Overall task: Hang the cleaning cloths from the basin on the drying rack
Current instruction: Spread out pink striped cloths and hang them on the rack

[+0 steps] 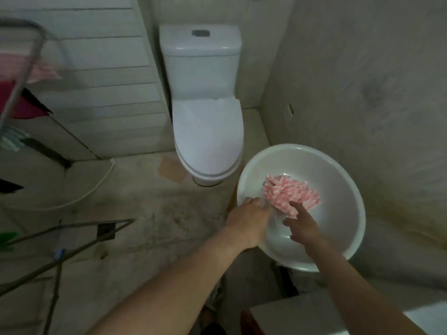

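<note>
No legible lettering, brand, number or sign is visible; the small tag on the wall is too blurred to read.

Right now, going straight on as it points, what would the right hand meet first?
The pink-and-white cloth in the white basin; the right hand looks almost on its near edge, though depth is unclear.
</note>
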`<action>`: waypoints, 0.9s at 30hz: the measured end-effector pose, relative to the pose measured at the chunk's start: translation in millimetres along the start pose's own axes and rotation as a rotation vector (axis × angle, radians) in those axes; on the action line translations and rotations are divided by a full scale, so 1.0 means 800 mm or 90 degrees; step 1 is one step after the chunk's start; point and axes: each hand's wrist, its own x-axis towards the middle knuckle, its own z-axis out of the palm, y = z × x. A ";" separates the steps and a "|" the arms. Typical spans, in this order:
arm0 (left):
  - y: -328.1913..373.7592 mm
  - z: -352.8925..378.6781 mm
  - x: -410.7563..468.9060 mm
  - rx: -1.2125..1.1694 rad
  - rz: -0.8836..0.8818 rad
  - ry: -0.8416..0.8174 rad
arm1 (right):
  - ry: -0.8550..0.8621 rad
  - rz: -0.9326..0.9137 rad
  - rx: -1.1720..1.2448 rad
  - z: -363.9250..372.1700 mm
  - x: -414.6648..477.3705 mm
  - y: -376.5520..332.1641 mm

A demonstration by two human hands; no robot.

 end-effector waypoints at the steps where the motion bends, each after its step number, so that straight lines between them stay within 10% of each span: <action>1: 0.007 0.008 0.024 0.007 -0.006 -0.016 | 0.003 0.002 -0.043 -0.007 0.018 0.006; 11: 0.013 0.068 0.156 -0.101 -0.138 -0.127 | 0.057 -0.061 -0.310 -0.020 0.112 0.043; 19: 0.005 0.040 0.145 -0.404 -0.244 0.291 | 0.092 -0.009 -0.071 -0.046 0.133 0.061; 27: -0.015 -0.004 0.102 -0.685 -0.271 0.271 | 0.003 -0.030 0.263 -0.086 0.098 0.041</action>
